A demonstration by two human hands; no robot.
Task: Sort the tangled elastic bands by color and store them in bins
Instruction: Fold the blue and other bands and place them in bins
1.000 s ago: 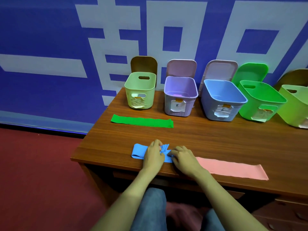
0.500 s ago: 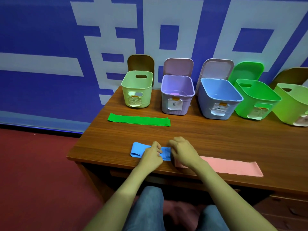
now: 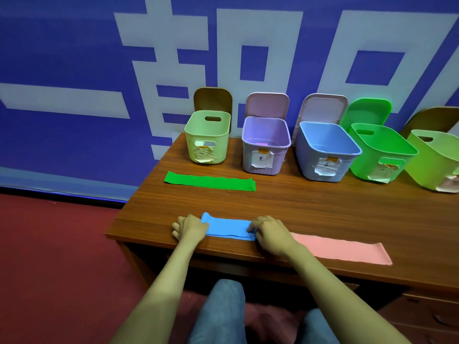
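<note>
A folded blue band (image 3: 227,227) lies flat near the table's front edge. My left hand (image 3: 190,228) holds its left end with curled fingers. My right hand (image 3: 269,232) pinches its right end. To the right of that hand lies a pink band (image 3: 342,249), stretched flat. A green band (image 3: 210,181) lies further back on the left. Along the wall stand open bins: a pale green bin (image 3: 207,137), a purple bin (image 3: 265,145), a blue bin (image 3: 325,150), a bright green bin (image 3: 380,150) and a lime bin (image 3: 437,160).
The wooden table (image 3: 310,207) has its left edge just beyond the green band, with red floor (image 3: 54,256) below. Each bin's lid leans upright against the blue and white wall (image 3: 99,70). My knees sit under the front edge.
My hands have moved apart along the blue band, the left to its left end, the right to its right end. The band now lies smoothed flat between them.
</note>
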